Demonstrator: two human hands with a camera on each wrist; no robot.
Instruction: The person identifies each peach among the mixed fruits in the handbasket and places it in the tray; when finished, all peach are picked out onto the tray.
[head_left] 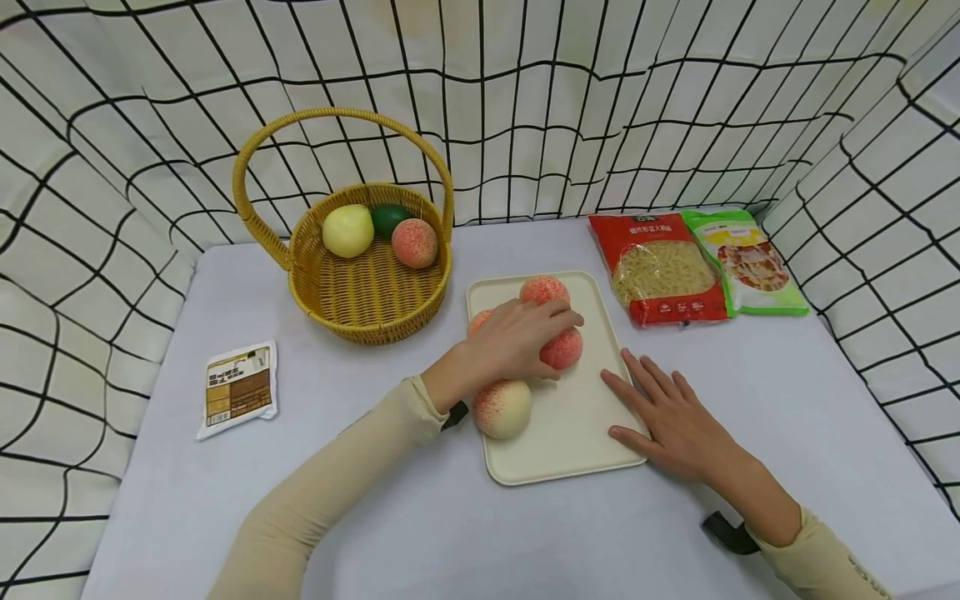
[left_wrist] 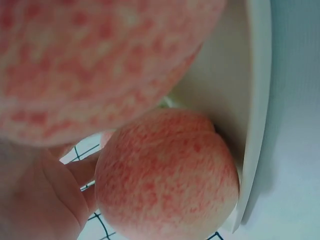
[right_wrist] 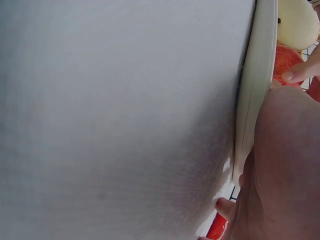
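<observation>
Several peaches sit on a cream tray [head_left: 577, 433]. My left hand [head_left: 517, 333] reaches over them and grips a red peach [head_left: 562, 350], thumb on its near side and fingers over its far side. Behind it lies another red peach [head_left: 544, 288]; a third peach [head_left: 477, 320] is mostly hidden by that hand. A paler peach [head_left: 501, 410] rests at the tray's left side, under the wrist. Two speckled peaches fill the left wrist view, the lower peach [left_wrist: 167, 175] beside the palm. My right hand [head_left: 671, 425] lies with spread, straight fingers on the tray's right rim.
A yellow wicker basket [head_left: 360, 329] with a tall handle holds a pale yellow fruit [head_left: 348, 231], a dark green one [head_left: 390, 219] and a peach [head_left: 414, 242]. A red pasta bag [head_left: 663, 271] and a green packet [head_left: 753, 267] lie back right; a brown-white packet [head_left: 240, 387] lies left.
</observation>
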